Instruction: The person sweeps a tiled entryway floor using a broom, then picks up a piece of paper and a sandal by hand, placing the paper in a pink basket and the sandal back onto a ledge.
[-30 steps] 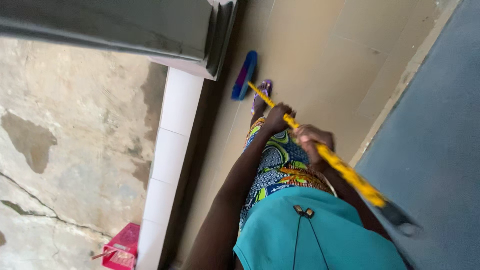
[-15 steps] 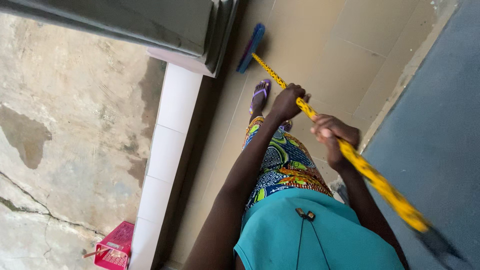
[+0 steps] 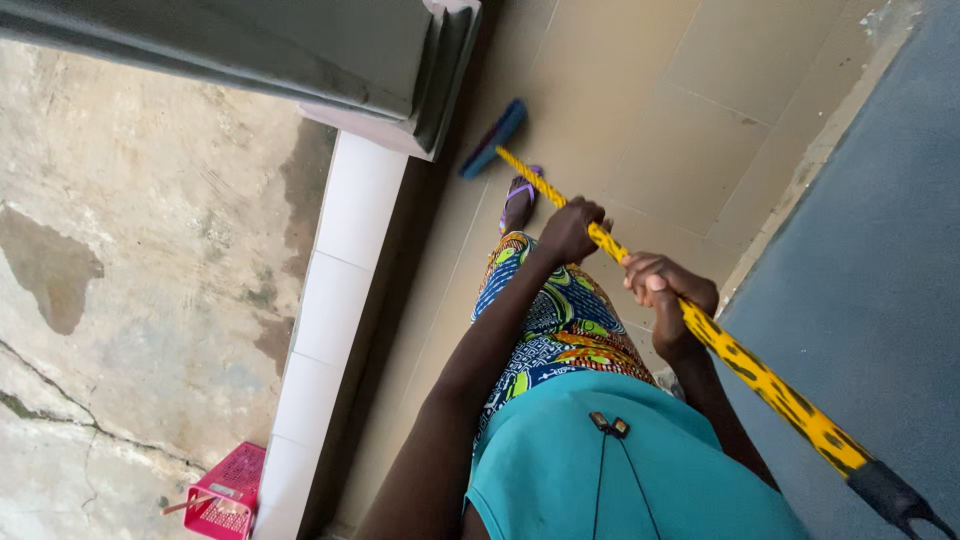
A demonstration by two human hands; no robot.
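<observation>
I hold a long broom with a yellow, black-patterned handle [image 3: 760,375] in both hands. My left hand [image 3: 570,228] grips the handle lower down, closer to the blue brush head [image 3: 493,138]. Higher up the handle, my right hand [image 3: 665,292] is closed around it. The brush head rests on the beige tiled floor [image 3: 680,130] next to a dark green pillar base [image 3: 445,85]. My foot in a purple sandal [image 3: 520,195] stands just behind the brush head.
A white tiled ledge [image 3: 330,300] runs along the left of the floor, with rough wet concrete ground [image 3: 130,280] beyond it. A pink plastic basket [image 3: 222,492] sits on the concrete at the bottom left. A grey wall [image 3: 870,250] rises on the right.
The brush head swept away from my foot toward the pillar, then came back a little to the left. Both hands stayed on the handle and shifted with the stroke.
</observation>
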